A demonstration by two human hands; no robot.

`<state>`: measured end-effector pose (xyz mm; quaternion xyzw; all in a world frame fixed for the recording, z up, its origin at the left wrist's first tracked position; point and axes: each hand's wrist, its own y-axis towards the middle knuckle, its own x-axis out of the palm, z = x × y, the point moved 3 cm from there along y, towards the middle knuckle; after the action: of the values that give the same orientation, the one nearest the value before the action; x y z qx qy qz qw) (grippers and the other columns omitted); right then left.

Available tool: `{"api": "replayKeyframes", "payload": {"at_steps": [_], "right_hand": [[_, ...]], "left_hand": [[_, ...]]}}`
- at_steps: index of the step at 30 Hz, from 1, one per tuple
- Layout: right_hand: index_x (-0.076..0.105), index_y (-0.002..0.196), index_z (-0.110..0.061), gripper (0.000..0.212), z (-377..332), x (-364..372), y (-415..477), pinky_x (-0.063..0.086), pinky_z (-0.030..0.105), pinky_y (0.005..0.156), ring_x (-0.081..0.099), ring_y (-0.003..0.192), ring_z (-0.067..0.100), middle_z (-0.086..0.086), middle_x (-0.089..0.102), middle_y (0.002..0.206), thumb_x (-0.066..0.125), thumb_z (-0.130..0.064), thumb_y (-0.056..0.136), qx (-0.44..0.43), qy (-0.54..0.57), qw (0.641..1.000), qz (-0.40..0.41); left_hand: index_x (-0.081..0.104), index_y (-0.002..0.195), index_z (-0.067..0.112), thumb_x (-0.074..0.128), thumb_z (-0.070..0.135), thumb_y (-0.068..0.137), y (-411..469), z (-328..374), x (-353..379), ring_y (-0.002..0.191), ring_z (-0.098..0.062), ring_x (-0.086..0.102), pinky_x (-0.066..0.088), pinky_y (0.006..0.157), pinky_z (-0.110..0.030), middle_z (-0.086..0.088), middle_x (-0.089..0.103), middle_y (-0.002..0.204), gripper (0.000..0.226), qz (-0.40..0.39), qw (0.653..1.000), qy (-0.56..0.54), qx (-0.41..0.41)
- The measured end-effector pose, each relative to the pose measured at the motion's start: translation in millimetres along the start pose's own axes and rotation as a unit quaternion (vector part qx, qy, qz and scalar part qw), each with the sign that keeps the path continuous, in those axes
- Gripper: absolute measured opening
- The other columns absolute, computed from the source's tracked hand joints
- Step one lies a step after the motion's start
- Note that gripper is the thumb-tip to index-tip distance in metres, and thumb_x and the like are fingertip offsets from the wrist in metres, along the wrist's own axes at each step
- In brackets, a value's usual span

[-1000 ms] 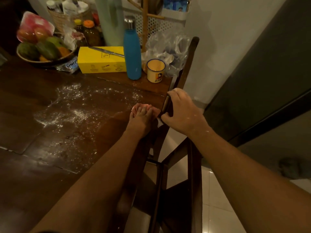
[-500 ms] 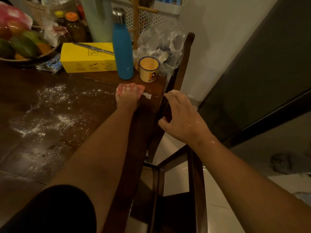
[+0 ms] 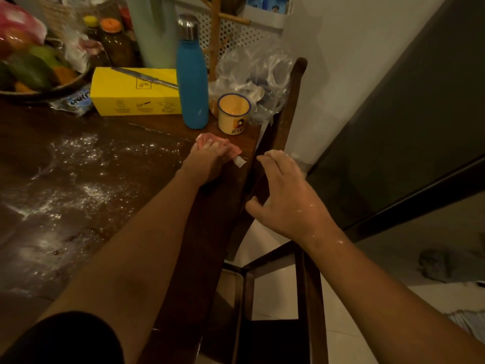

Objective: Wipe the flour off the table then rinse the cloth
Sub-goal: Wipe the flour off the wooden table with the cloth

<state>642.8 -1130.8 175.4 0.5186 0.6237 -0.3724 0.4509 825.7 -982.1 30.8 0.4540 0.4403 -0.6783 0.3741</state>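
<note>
White flour (image 3: 76, 185) is scattered over the left and middle of the dark wooden table (image 3: 162, 132). My left hand (image 3: 207, 160) presses a pink cloth (image 3: 210, 139) with a small white tag onto the table near its right edge, just in front of the blue bottle. The fingers curl over the cloth. My right hand (image 3: 283, 195) hovers at the table's right edge beside the chair back, fingers spread and loosely bent, holding nothing; flour specks dot its back and wrist.
A blue bottle (image 3: 191, 77), a yellow mug (image 3: 233, 112), a yellow box (image 3: 136, 91) with a knife on it, a fruit bowl (image 3: 31, 67), jars and a plastic bag crowd the far edge. A wooden chair (image 3: 291, 106) stands against the table's right side, over tiled floor.
My left hand slid the cloth away from me toward the bottle and mug. My right hand let go of the chair back and opened beside the table edge.
</note>
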Motion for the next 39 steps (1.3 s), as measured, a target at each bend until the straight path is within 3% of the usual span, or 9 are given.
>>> {"api": "replayKeyframes", "payload": {"at_steps": [4, 6, 8, 14, 22, 24, 30, 34, 39], "right_hand": [[0.027, 0.154, -0.019, 0.082, -1.1, 0.2, 0.0, 0.016, 0.024, 0.112, 0.012, 0.152, 0.018, -0.001, 0.021, 0.16, 0.064, -0.044, 0.086, -0.002, -0.006, 1.0, -0.004], [0.028, 0.153, -0.02, 0.081, -0.6, 0.8, -0.3, 0.016, 0.023, 0.111, 0.012, 0.152, 0.018, -0.002, 0.022, 0.16, 0.064, -0.045, 0.085, -0.003, -0.005, 1.0, 0.0], [0.029, 0.153, -0.021, 0.08, 0.0, 1.2, 0.2, 0.017, 0.023, 0.11, 0.014, 0.151, 0.018, -0.004, 0.023, 0.158, 0.065, -0.044, 0.084, -0.01, -0.001, 1.0, 0.006], [0.03, 0.153, -0.02, 0.079, 0.7, 2.2, 1.2, 0.012, 0.021, 0.111, 0.011, 0.152, 0.018, -0.004, 0.023, 0.159, 0.065, -0.042, 0.085, -0.016, 0.001, 1.0, 0.009], [0.039, 0.145, -0.023, 0.069, 1.8, 2.5, 0.4, 0.017, 0.022, 0.113, 0.016, 0.15, 0.017, -0.005, 0.028, 0.155, 0.067, -0.04, 0.084, -0.014, 0.005, 1.0, 0.013], [0.04, 0.145, -0.021, 0.069, 1.8, 2.2, 0.8, 0.023, 0.027, 0.117, 0.019, 0.149, 0.018, -0.003, 0.03, 0.153, 0.067, -0.039, 0.084, -0.015, 0.01, 1.0, 0.012], [0.029, 0.154, -0.015, 0.082, 3.1, 1.9, 3.3, 0.022, 0.036, 0.118, 0.013, 0.151, 0.022, 0.004, 0.023, 0.161, 0.064, -0.044, 0.085, 0.0, -0.006, 1.0, -0.011], [0.03, 0.153, -0.015, 0.083, 1.3, 2.1, 1.7, 0.03, 0.044, 0.118, 0.015, 0.151, 0.025, 0.005, 0.024, 0.16, 0.065, -0.046, 0.085, 0.001, -0.012, 1.0, -0.012], [0.037, 0.149, -0.012, 0.082, -3.9, -4.0, -1.4, 0.033, 0.051, 0.117, 0.023, 0.149, 0.03, 0.01, 0.032, 0.155, 0.064, -0.049, 0.081, 0.005, -0.016, 1.0, -0.014]], "left_hand": [[0.008, 0.153, 0.039, 0.058, 0.024, 0.091, 13.2, 2.7, 3.3, 0.15, -0.033, 0.003, 0.006, 0.118, -0.063, -0.006, 0.009, 0.164, 0.081, -0.026, 1.0, -0.013, -0.007], [0.008, 0.15, 0.046, 0.051, 0.033, 0.095, 22.1, 12.6, 7.3, 0.15, -0.035, -0.001, 0.01, 0.114, -0.07, 0.0, 0.007, 0.164, 0.071, -0.041, 0.999, -0.02, 0.021], [0.012, 0.152, 0.041, 0.044, 0.029, 0.1, 23.3, 25.3, 10.8, 0.151, -0.032, -0.003, 0.009, 0.115, -0.069, 0.004, 0.007, 0.164, 0.062, -0.039, 0.997, -0.027, 0.055], [0.014, 0.156, 0.019, 0.044, 0.023, 0.099, 18.9, 50.2, 2.4, 0.148, -0.032, 0.015, 0.015, 0.116, -0.058, -0.008, 0.021, 0.161, 0.064, 0.051, 0.997, -0.009, 0.056], [0.02, 0.154, 0.024, 0.049, 0.029, 0.095, 13.4, 56.0, 15.8, 0.147, -0.032, 0.016, 0.017, 0.115, -0.063, -0.005, 0.026, 0.158, 0.067, 0.1, 0.993, -0.054, 0.016], [0.023, 0.153, 0.025, 0.052, 0.031, 0.094, -2.0, 52.2, 17.5, 0.147, -0.03, 0.015, 0.019, 0.115, -0.063, -0.003, 0.027, 0.158, 0.067, 0.102, 0.992, -0.065, 0.023], [0.021, 0.15, 0.039, 0.051, 0.032, 0.095, -82.8, 5.8, 25.1, 0.151, -0.02, 0.006, 0.012, 0.119, -0.058, 0.007, 0.017, 0.162, 0.063, 0.082, 0.993, -0.088, 0.02], [0.028, 0.151, 0.034, 0.047, 0.025, 0.097, -144.8, -35.2, 31.7, 0.149, -0.02, 0.015, 0.015, 0.117, -0.055, 0.007, 0.023, 0.161, 0.058, 0.142, 0.985, -0.082, -0.047], [0.019, 0.155, 0.031, 0.042, 0.023, 0.099, -225.3, -40.9, 56.7, 0.152, -0.018, 0.003, 0.014, 0.118, -0.058, 0.007, 0.011, 0.164, 0.061, 0.098, 0.993, -0.054, -0.045]]}}
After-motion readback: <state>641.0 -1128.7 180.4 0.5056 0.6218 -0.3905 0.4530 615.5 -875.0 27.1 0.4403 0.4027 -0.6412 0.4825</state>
